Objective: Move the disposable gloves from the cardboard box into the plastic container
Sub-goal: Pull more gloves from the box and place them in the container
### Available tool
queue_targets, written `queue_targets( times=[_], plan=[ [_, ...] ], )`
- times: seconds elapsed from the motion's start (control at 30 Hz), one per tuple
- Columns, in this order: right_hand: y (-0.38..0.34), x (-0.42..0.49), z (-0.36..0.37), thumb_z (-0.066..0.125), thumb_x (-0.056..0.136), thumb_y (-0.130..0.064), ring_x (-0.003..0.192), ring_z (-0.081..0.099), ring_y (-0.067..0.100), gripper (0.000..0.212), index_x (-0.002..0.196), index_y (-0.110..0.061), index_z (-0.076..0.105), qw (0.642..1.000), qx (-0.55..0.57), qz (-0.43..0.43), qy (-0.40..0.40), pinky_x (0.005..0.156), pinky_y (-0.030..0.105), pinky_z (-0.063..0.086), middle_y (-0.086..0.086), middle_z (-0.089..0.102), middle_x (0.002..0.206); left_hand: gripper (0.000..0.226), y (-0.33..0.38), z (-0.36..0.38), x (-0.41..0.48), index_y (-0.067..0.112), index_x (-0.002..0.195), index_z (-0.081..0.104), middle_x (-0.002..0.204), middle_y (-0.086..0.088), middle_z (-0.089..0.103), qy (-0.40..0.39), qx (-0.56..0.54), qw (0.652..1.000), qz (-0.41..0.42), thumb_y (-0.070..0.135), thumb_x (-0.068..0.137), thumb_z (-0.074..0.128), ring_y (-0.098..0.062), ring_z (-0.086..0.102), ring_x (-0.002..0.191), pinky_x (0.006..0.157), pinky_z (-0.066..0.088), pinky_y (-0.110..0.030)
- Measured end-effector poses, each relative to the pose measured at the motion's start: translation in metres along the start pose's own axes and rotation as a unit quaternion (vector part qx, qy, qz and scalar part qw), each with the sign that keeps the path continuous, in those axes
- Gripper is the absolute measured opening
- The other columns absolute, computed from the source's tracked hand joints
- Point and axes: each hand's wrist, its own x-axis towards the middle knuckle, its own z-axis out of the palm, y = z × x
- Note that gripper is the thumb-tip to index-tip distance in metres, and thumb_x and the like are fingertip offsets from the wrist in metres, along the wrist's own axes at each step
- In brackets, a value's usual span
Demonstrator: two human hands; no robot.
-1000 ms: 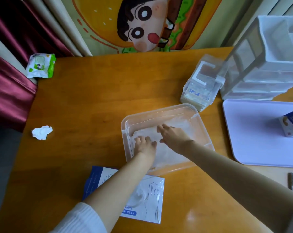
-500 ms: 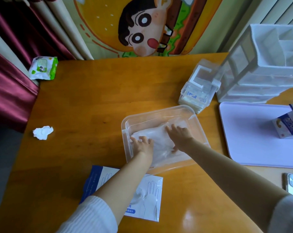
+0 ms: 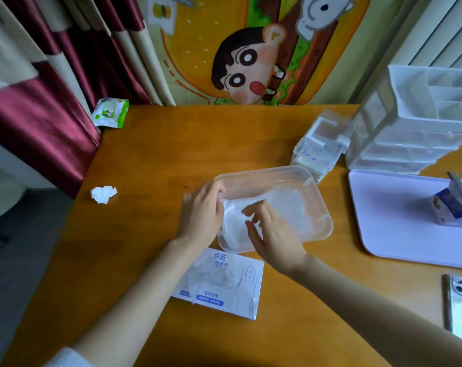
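The clear plastic container [image 3: 327,221] sits mid-table with a stack of translucent white disposable gloves [image 3: 288,207] lying inside it. My left hand [image 3: 202,211] is at the container's left rim, its fingers curled over the left edge of the glove stack. My right hand [image 3: 273,235] hovers over the near part of the gloves with loosely curled fingers, holding nothing that I can make out. The flat white-and-blue cardboard box [image 3: 227,284] lies just in front of the container, partly under my left forearm.
A small clear latched box [image 3: 320,144] and a white drawer organizer [image 3: 415,120] stand at the back right. A lavender tray [image 3: 399,234] with a small carton [image 3: 452,207] lies right, a phone [image 3: 460,305] near right. A crumpled tissue [image 3: 103,194] and a wipes pack [image 3: 109,112] lie left.
Both hands pulled back toward me from pressing flat on the gloves. My left hand moved to the stack's left edge, and my right hand lifted off with curled fingers. The camera tilted up.
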Motion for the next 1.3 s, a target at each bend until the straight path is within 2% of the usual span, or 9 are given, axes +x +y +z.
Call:
queue_targets(
  times=[0.2, 0.3, 0.4, 0.57, 0.7, 0.93, 1.07, 1.2, 1.3],
  plan=[
    [-0.018, -0.034, 0.032, 0.062, 0.086, -0.029, 0.077, 0.064, 0.015, 0.03, 0.111, -0.018, 0.049, 0.971, -0.13, -0.134, -0.15, 0.051, 0.024, 0.046, 0.004, 0.063, 0.105, 0.014, -0.04, -0.004, -0.058, 0.015, 0.105, 0.059, 0.113, -0.001, 0.062, -0.087, 0.028, 0.982, -0.164, 0.008, 0.096, 0.052, -0.016, 0.058, 0.096, 0.076, 0.049, -0.024],
    [-0.03, -0.036, 0.047, 0.048, 0.096, -0.036, 0.107, 0.059, 0.028, 0.046, 0.135, -0.013, 0.041, 0.948, -0.176, -0.075, -0.254, 0.073, 0.037, 0.048, 0.011, 0.051, 0.133, 0.017, -0.046, 0.001, -0.083, 0.02, 0.108, 0.057, 0.121, 0.003, 0.057, -0.186, 0.038, 0.966, -0.175, 0.011, 0.098, 0.047, -0.016, 0.057, 0.108, 0.086, 0.049, -0.027],
    [-0.041, -0.032, 0.051, 0.043, 0.099, -0.034, 0.111, 0.055, 0.032, 0.058, 0.146, -0.011, 0.02, 0.928, -0.217, -0.013, -0.302, 0.074, 0.037, 0.042, 0.009, 0.041, 0.141, 0.026, -0.042, 0.004, -0.099, 0.011, 0.122, 0.054, 0.129, -0.003, 0.052, -0.246, 0.056, 0.955, -0.154, 0.009, 0.098, 0.043, -0.02, 0.047, 0.124, 0.096, 0.037, -0.025],
    [-0.042, -0.028, 0.058, 0.041, 0.098, -0.044, 0.097, 0.062, 0.03, 0.047, 0.136, -0.016, 0.037, 0.946, -0.169, 0.027, -0.274, 0.077, 0.037, 0.05, 0.003, 0.056, 0.127, 0.05, -0.048, -0.001, -0.111, 0.014, 0.135, 0.049, 0.136, 0.001, 0.049, -0.269, -0.042, 0.947, -0.17, -0.001, 0.088, 0.057, -0.017, 0.045, 0.127, 0.101, 0.039, -0.025],
    [-0.049, -0.022, 0.057, 0.039, 0.101, -0.035, 0.088, 0.063, 0.027, 0.03, 0.116, -0.015, 0.057, 0.957, -0.147, 0.026, -0.25, 0.07, 0.032, 0.046, 0.004, 0.063, 0.109, 0.048, -0.059, -0.004, -0.118, 0.027, 0.119, 0.056, 0.116, 0.009, 0.058, -0.31, -0.078, 0.93, -0.179, 0.009, 0.076, 0.068, -0.011, 0.057, 0.109, 0.088, 0.054, -0.031],
    [-0.045, -0.017, 0.033, 0.039, 0.101, -0.015, 0.076, 0.062, 0.024, 0.006, 0.097, -0.017, 0.042, 0.965, -0.066, 0.101, -0.231, 0.069, 0.038, 0.051, 0.006, 0.062, 0.098, 0.057, -0.053, -0.003, -0.119, 0.022, 0.132, 0.049, 0.127, 0.005, 0.053, -0.289, -0.007, 0.944, -0.158, 0.015, 0.081, 0.072, -0.017, 0.052, 0.119, 0.09, 0.047, -0.026],
    [-0.042, -0.01, 0.008, 0.035, 0.099, -0.009, 0.062, 0.058, 0.014, 0.016, 0.087, -0.018, 0.04, 0.977, 0.023, 0.161, -0.139, 0.06, 0.036, 0.053, 0.0, 0.059, 0.08, 0.076, -0.057, -0.001, -0.118, 0.024, 0.145, 0.035, 0.154, 0.008, 0.03, -0.318, 0.035, 0.937, -0.14, 0.023, 0.081, 0.075, -0.013, 0.028, 0.141, 0.114, 0.03, -0.031],
    [-0.04, 0.005, -0.02, 0.035, 0.1, -0.011, 0.059, 0.056, 0.023, 0.017, 0.084, -0.014, 0.038, 0.979, 0.086, 0.187, 0.003, 0.052, 0.037, 0.051, 0.006, 0.054, 0.066, 0.068, -0.059, 0.0, -0.116, 0.027, 0.142, 0.041, 0.154, 0.01, 0.028, -0.332, 0.033, 0.934, -0.131, 0.019, 0.082, 0.073, -0.012, 0.026, 0.142, 0.114, 0.03, -0.031],
    [-0.036, 0.014, -0.04, 0.036, 0.1, -0.01, 0.061, 0.054, 0.022, 0.016, 0.085, -0.008, 0.043, 0.986, 0.038, 0.162, 0.011, 0.055, 0.033, 0.047, 0.004, 0.054, 0.066, 0.062, -0.061, -0.003, -0.108, 0.025, 0.142, 0.041, 0.153, 0.007, 0.031, -0.344, 0.001, 0.928, -0.141, 0.008, 0.087, 0.065, -0.012, 0.031, 0.139, 0.11, 0.034, -0.027]
  ],
)
